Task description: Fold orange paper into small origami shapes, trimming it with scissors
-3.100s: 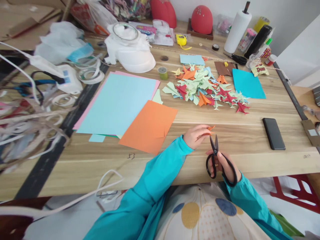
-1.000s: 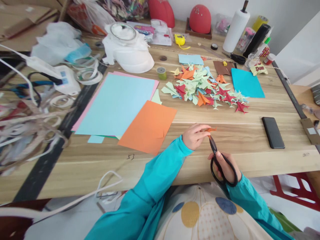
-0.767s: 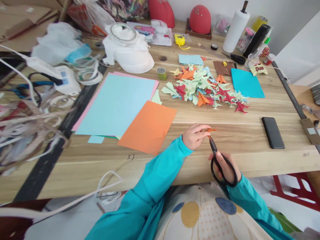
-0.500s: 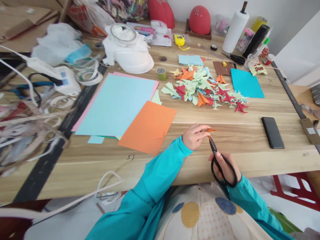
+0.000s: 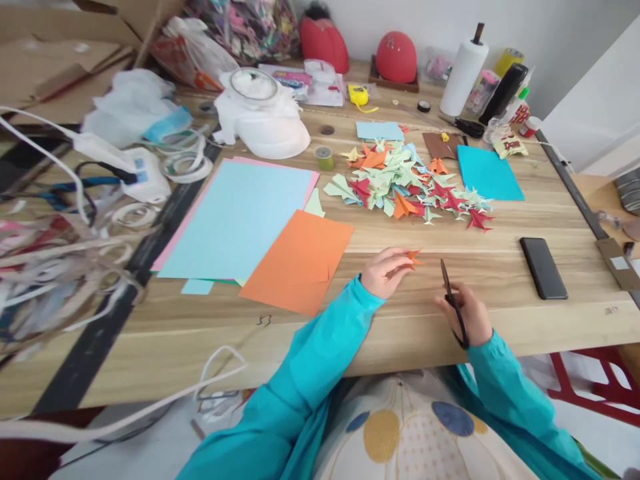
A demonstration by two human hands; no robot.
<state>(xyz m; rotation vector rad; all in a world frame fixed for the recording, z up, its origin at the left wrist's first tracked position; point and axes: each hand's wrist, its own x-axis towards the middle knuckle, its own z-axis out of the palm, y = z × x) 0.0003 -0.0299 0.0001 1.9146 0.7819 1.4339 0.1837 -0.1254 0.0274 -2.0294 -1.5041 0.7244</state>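
Note:
My left hand (image 5: 384, 271) pinches a small folded orange paper piece (image 5: 413, 257) just above the wooden table (image 5: 500, 230). To its right, my right hand (image 5: 467, 315) grips black scissors (image 5: 451, 300) by the handles. The blades are together, point away from me and stand a short way right of the paper piece. A pile of small folded paper shapes (image 5: 407, 183) in green, red and orange lies beyond both hands.
Orange sheet (image 5: 299, 261) and light blue sheet (image 5: 237, 217) lie left of my hands. A black phone (image 5: 543, 267) lies to the right, a teal sheet (image 5: 487, 173) behind it. Paper towel roll (image 5: 461, 71), second scissors (image 5: 463, 125) and clutter line the back; tape strips and cables crowd the left.
The scissors have come away from the orange piece and moved right, blades now together. The camera has tilted, shifting the scene slightly down.

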